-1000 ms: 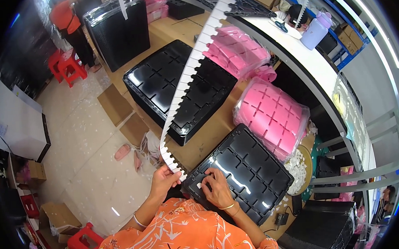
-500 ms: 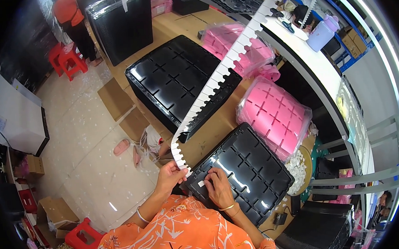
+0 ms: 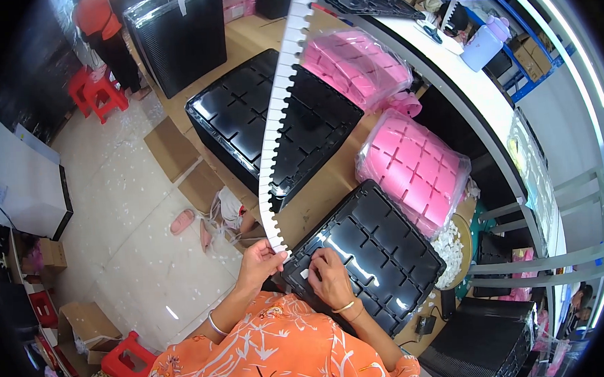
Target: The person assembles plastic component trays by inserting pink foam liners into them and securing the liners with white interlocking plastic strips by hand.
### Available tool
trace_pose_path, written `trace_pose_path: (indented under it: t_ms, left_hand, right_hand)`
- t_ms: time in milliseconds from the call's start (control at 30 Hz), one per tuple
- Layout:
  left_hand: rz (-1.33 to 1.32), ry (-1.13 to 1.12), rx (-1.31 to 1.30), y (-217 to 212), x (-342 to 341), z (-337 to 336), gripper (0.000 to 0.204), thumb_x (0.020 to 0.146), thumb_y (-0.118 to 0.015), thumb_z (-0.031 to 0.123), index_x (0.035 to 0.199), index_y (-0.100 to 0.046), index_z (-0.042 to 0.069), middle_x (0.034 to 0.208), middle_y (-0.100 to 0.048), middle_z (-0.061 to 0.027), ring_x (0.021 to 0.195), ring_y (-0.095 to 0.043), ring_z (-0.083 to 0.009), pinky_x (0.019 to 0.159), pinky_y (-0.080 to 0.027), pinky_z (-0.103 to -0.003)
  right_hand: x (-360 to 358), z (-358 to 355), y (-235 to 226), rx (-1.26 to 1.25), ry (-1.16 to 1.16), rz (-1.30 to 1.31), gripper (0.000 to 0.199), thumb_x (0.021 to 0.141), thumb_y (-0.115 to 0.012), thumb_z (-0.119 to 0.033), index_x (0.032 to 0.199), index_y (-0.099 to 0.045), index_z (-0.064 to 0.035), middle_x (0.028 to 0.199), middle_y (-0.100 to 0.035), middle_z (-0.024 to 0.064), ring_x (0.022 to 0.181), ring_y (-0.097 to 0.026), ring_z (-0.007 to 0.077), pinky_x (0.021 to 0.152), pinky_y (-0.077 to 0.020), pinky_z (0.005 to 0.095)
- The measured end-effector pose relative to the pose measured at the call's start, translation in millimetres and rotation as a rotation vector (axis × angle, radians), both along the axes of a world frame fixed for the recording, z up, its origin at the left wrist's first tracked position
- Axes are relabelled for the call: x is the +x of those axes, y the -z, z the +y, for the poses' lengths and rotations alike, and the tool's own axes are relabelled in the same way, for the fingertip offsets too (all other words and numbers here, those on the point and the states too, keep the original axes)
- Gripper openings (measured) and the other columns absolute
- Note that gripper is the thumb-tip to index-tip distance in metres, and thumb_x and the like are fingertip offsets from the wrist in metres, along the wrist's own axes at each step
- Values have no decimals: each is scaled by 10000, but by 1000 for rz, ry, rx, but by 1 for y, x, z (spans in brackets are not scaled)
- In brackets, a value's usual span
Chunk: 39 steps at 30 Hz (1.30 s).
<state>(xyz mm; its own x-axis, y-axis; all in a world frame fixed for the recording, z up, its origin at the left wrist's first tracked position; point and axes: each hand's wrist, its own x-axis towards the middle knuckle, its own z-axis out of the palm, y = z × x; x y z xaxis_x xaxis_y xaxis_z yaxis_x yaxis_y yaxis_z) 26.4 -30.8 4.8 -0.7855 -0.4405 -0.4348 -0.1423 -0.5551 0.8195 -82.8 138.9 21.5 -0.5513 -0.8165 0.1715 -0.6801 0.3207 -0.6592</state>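
My left hand [image 3: 260, 264] pinches the lower end of a long white strip of labels [image 3: 276, 125] with a notched edge. The strip rises past the far black trays and leaves the view at the top. Close to my right, a stack of black plastic trays [image 3: 373, 243] with slotted dividers lies in front of me. Over its near left corner my right hand [image 3: 330, 280] rests with curled fingers. A small white label [image 3: 304, 274] shows on the tray beside those fingertips; whether they grip anything is hidden.
Another black tray stack [image 3: 233, 117] stands farther off on the cardboard-covered table. Bagged pink trays [image 3: 414, 169] lie to the right, near a round bowl of white scraps [image 3: 449, 256]. A red stool [image 3: 129, 365] is at lower left. One person [image 3: 103, 35] stands at far left.
The upper part of the label strip has swung to the left and stands steeper. My right hand has shifted slightly up on the tray. Something blue has come in at the top edge.
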Motion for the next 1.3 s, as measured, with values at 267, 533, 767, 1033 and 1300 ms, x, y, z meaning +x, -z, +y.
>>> trace_pose_path:
  t_ms: [267,533,767,1033,1300]
  left_hand:
    - [0,32,-40,-3,-1,-4,228,884,-744,89,1072,-626,37,872,-666,-3,636,-584,-49,529,-396,-177]
    - [95,135,22,-36,-8,10,170,914,-690,41,1062,-609,13,858,-659,-32,652,-598,-62,530,-411,-189]
    - [105,233,47,-48,-15,30,169,913,-679,21,1059,-597,-3,855,-660,-50,648,-600,-75,530,-418,-193]
    - [26,208,22,-38,-22,36,174,920,-665,25,1069,-580,-6,820,-651,-51,627,-609,-90,510,-413,-202]
    - [-172,-40,-395,42,11,-49,208,868,-689,-25,1057,-609,8,906,-683,-52,719,-647,-100,585,-471,-211]
  right_hand:
    - [6,6,0,-160,-54,-110,76,838,-666,-10,867,-597,2,1044,-571,135,909,-607,300,802,-516,355]
    - [-10,42,-23,-275,86,-1154,187,975,-523,30,1159,-531,-3,991,-616,67,816,-612,106,735,-514,228]
    - [-3,41,-16,-356,38,-1142,259,993,-595,-78,1236,-532,-12,1075,-592,40,997,-586,93,853,-490,234]
    - [7,46,-32,-255,273,-572,120,933,-683,-125,974,-664,-14,840,-612,19,649,-548,81,598,-455,233]
    - [-12,169,-68,-34,306,-547,73,880,-716,-123,919,-715,-61,801,-601,22,687,-542,99,590,-428,265]
